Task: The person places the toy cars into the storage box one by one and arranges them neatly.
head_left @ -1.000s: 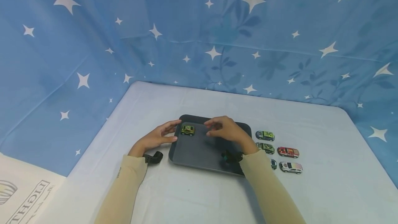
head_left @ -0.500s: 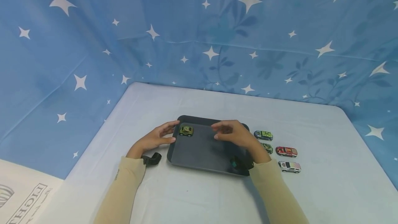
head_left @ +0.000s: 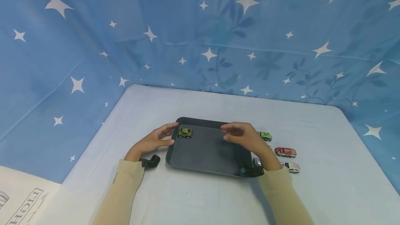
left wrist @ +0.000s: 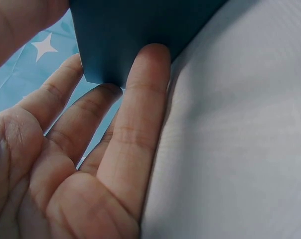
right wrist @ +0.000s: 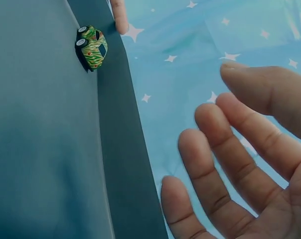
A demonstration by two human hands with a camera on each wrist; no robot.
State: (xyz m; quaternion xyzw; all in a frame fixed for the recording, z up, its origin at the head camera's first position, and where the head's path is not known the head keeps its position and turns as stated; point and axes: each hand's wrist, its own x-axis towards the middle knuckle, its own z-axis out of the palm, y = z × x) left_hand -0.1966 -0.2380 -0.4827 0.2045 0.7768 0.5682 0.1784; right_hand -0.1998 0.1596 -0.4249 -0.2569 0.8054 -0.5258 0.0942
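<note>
A small green and yellow patterned toy car sits in the far left corner of a dark grey tray. My left hand is at the tray's left side, fingers extended. In the left wrist view, fingertips of the left hand touch the tray's outer wall. Over the tray's right half is my right hand, its fingers loosely bent and holding nothing. The right wrist view shows that relaxed right hand apart from the toy car.
Right of the tray are more toy cars on the white table: a green one, a red one and a white one. Another toy car is partly hidden by the right wrist. A blue star-patterned cloth stands behind.
My right hand has moved right across the tray, away from the green and yellow toy car. The left hand keeps its place at the tray's left side. The head view has shifted slightly.
</note>
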